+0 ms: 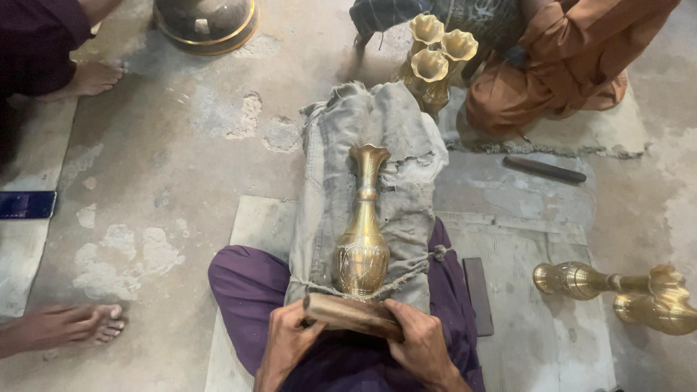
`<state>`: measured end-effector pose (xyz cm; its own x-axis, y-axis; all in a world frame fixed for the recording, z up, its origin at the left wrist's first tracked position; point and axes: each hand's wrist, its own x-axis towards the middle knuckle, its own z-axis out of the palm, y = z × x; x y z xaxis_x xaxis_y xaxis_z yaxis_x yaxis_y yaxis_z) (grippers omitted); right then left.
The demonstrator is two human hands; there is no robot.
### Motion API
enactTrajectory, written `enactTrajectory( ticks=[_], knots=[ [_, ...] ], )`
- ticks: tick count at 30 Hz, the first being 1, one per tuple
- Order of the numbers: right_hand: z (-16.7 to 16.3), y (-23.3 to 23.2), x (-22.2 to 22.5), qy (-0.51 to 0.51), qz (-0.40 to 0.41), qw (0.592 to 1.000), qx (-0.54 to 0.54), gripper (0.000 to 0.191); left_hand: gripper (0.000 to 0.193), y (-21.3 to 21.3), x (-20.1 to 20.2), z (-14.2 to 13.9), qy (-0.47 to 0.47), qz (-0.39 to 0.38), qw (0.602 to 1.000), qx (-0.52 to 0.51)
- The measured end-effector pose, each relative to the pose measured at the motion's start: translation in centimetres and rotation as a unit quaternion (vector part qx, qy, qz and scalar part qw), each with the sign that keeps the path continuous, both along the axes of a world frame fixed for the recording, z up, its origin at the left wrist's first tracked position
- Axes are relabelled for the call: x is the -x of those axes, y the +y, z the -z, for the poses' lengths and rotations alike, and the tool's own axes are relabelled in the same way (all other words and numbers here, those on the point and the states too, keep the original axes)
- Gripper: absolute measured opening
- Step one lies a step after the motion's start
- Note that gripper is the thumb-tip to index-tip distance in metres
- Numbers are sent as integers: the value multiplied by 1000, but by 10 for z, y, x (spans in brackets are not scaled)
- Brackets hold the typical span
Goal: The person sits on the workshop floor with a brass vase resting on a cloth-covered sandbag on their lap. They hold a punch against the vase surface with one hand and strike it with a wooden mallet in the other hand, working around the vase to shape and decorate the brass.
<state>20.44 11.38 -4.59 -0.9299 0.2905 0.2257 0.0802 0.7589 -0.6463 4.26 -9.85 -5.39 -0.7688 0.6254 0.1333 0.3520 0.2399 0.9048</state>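
A tall brass vase (pixel 362 239) with an engraved belly and flared mouth lies lengthwise on a grey cloth-wrapped block (pixel 396 138) stretched out over my lap. A cord runs across the cloth at the vase's base. Both my hands hold a short brown wooden bar (pixel 353 314) crosswise against the vase's bottom end. My left hand (pixel 288 341) grips the bar's left end, my right hand (pixel 420 341) its right end. My purple trousers (pixel 243 283) show on either side of the block.
Three brass vases (pixel 433 62) stand upright by a seated person in orange (pixel 573 51). Two more vases (pixel 624 290) lie on the mat at right. A dark flat bar (pixel 478 294), a dark tool (pixel 544 170), a phone (pixel 26 205), bare feet (pixel 69 323) and a brass bowl (pixel 207 22) are around.
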Motion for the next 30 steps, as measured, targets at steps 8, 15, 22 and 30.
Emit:
enactTrajectory(
  ticks=[8, 15, 22, 30],
  knots=[
    [-7, -2, 5, -10, -46, 996, -75, 63, 29, -6, 6, 15, -106, 19, 992, -61],
    [-17, 5, 10, -7, -79, 994, -69, 63, 38, -8, 22, 18, -199, -97, 972, -82],
    [-27, 5, 19, -15, -127, 985, -115, 62, 44, -1, 43, 16, -343, -127, 923, -122],
    [-41, -2, 28, -119, -163, 969, -141, 60, 74, 13, 62, 0, -310, -110, 933, -150]
  ],
)
